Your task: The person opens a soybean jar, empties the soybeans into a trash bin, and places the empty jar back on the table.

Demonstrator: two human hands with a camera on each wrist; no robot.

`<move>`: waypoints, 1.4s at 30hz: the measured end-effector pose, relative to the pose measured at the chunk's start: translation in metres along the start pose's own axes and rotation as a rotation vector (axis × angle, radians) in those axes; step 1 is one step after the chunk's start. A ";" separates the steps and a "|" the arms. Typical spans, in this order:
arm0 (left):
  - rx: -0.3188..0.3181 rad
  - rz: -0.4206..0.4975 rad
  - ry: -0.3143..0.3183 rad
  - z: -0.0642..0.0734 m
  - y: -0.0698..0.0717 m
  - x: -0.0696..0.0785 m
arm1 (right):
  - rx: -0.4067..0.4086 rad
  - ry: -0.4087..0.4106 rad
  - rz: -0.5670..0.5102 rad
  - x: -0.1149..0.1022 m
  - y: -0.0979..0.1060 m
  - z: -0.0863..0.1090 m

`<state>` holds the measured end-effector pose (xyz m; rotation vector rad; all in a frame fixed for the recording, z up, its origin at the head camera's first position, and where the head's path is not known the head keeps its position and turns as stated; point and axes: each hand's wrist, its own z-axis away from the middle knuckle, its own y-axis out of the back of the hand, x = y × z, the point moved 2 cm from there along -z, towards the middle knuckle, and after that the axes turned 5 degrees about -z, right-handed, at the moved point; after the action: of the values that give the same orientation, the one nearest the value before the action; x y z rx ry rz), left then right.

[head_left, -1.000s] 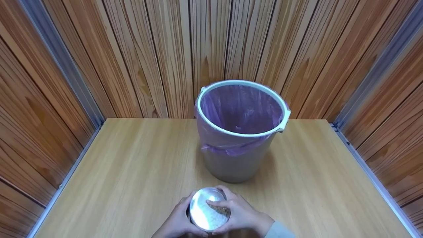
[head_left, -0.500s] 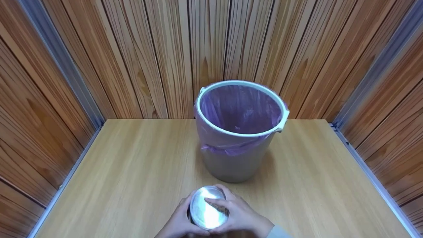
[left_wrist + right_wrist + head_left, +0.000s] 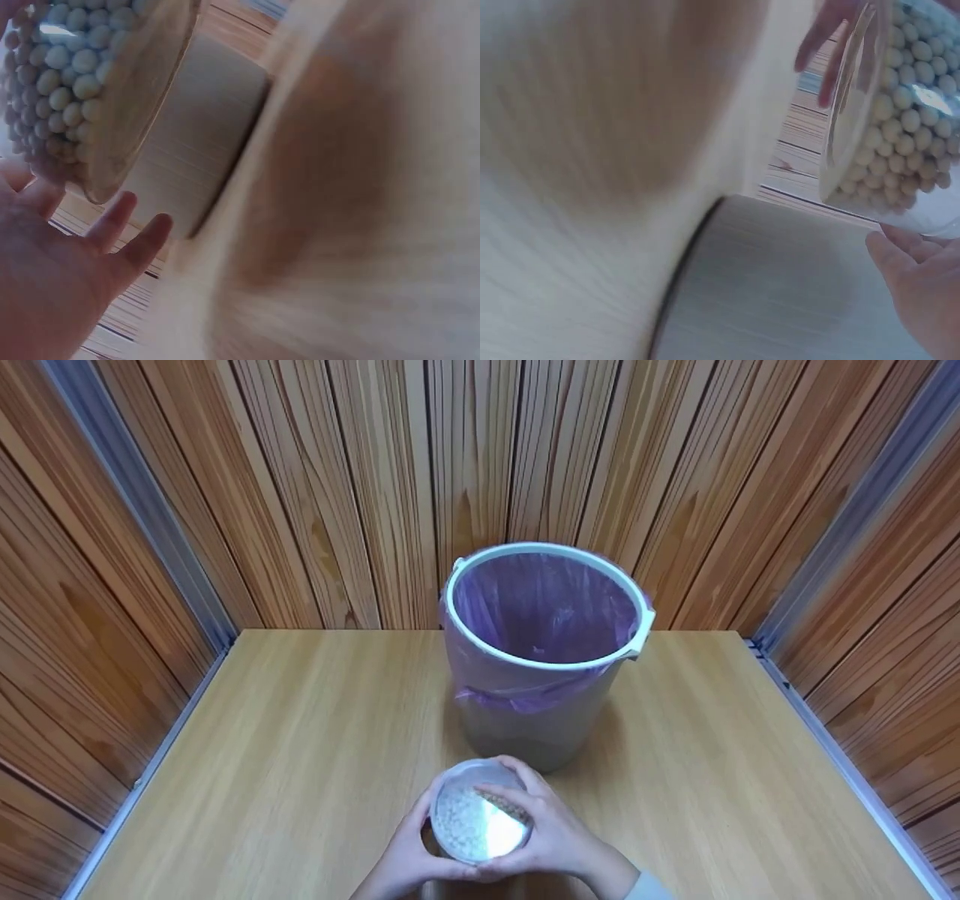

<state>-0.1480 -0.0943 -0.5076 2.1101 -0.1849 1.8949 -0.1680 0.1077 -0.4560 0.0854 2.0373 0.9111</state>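
Observation:
A round clear jar (image 3: 461, 817) with many pale round beads is held at the front, in front of the bin. My left hand (image 3: 411, 844) grips its left side. From the right, my right hand (image 3: 559, 836) grips it, with one finger lying across the top. A brown grainy patch (image 3: 504, 804) shows below that finger; its nature is unclear. Both wrist views show the jar (image 3: 67, 82) lifted off the table, its base apart from the surface. In the right wrist view, the beads (image 3: 911, 124) fill part of the jar.
A grey bin (image 3: 525, 735) lined with a purple bag (image 3: 547, 604) stands just beyond the jar, its pale rim (image 3: 551, 666) facing up. Wood-panelled walls (image 3: 390, 495) enclose the wooden table (image 3: 322, 735) at the back and sides.
Both hands have moved slightly forward toward the bin with the jar. The glare on its top has shifted, so the pale beads show more clearly. The bin stays put.

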 end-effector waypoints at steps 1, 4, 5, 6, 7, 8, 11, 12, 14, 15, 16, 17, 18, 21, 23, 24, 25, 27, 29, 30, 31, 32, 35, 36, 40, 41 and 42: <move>-0.002 0.017 -0.013 0.000 0.000 0.003 | 0.020 0.004 -0.020 -0.002 0.001 0.000; -0.010 0.082 -0.060 0.000 -0.002 0.011 | 0.090 0.021 -0.078 -0.008 0.005 0.001; -0.011 0.108 -0.072 0.000 -0.003 0.013 | 0.116 0.030 -0.097 -0.009 0.006 0.001; -0.007 0.135 -0.078 0.000 -0.003 0.016 | 0.140 0.037 -0.119 -0.011 0.007 0.001; 0.000 0.165 -0.082 0.000 -0.004 0.019 | 0.163 0.044 -0.142 -0.012 0.008 0.002; 0.008 0.194 -0.085 0.001 -0.005 0.021 | 0.181 0.051 -0.167 -0.013 0.008 0.002; 0.050 0.262 -0.086 0.002 -0.008 0.027 | 0.207 0.069 -0.234 -0.017 0.009 0.003; 0.066 0.281 -0.088 0.003 -0.009 0.029 | 0.200 0.070 -0.262 -0.017 0.010 0.004; 0.092 0.305 -0.099 0.004 -0.011 0.031 | 0.169 0.073 -0.305 -0.020 0.012 0.005; 0.103 0.312 -0.101 0.005 -0.011 0.033 | 0.150 0.067 -0.327 -0.021 0.012 0.006; 0.112 0.316 -0.107 0.005 -0.012 0.034 | 0.133 0.057 -0.345 -0.022 0.013 0.006; 0.116 0.322 -0.115 0.006 -0.013 0.035 | 0.121 0.051 -0.357 -0.023 0.014 0.007; 0.118 0.327 -0.125 0.007 -0.014 0.036 | 0.116 0.046 -0.366 -0.025 0.015 0.008; 0.124 0.345 -0.145 0.008 -0.017 0.040 | 0.158 0.031 -0.369 -0.027 0.017 0.010; 0.133 0.350 -0.187 0.008 -0.020 0.042 | 0.218 0.038 -0.361 -0.029 0.016 0.011; 0.144 0.352 -0.205 0.008 -0.022 0.042 | 0.252 0.044 -0.364 -0.029 0.016 0.012; 0.153 0.359 -0.222 0.007 -0.023 0.043 | 0.288 0.051 -0.365 -0.030 0.015 0.013; 0.165 0.374 -0.254 0.006 -0.026 0.043 | 0.351 0.070 -0.372 -0.032 0.014 0.014; 0.158 0.388 -0.272 0.004 -0.027 0.044 | 0.399 0.079 -0.377 -0.033 0.012 0.015; 0.144 0.399 -0.268 0.004 -0.028 0.044 | 0.417 0.078 -0.382 -0.034 0.011 0.015; 0.125 0.402 -0.268 0.004 -0.028 0.044 | 0.432 0.076 -0.383 -0.035 0.010 0.016; 0.105 0.393 -0.267 0.005 -0.028 0.044 | 0.439 0.075 -0.382 -0.036 0.010 0.016; 0.054 0.321 -0.235 0.007 -0.027 0.044 | 0.459 0.080 -0.368 -0.038 0.009 0.018; 0.045 0.279 -0.221 0.008 -0.027 0.045 | 0.464 0.077 -0.369 -0.039 0.009 0.018; 0.069 0.062 -0.194 0.009 -0.030 0.048 | 0.466 0.073 -0.364 -0.041 0.009 0.017; 0.087 0.012 -0.195 0.009 -0.031 0.049 | 0.459 0.064 -0.365 -0.042 0.010 0.017; 0.105 -0.019 -0.199 0.009 -0.032 0.051 | 0.450 0.060 -0.367 -0.043 0.010 0.017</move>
<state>-0.1238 -0.0613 -0.4627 2.3616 -0.1091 1.7166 -0.1319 0.1086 -0.4255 -0.0714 2.1857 0.2247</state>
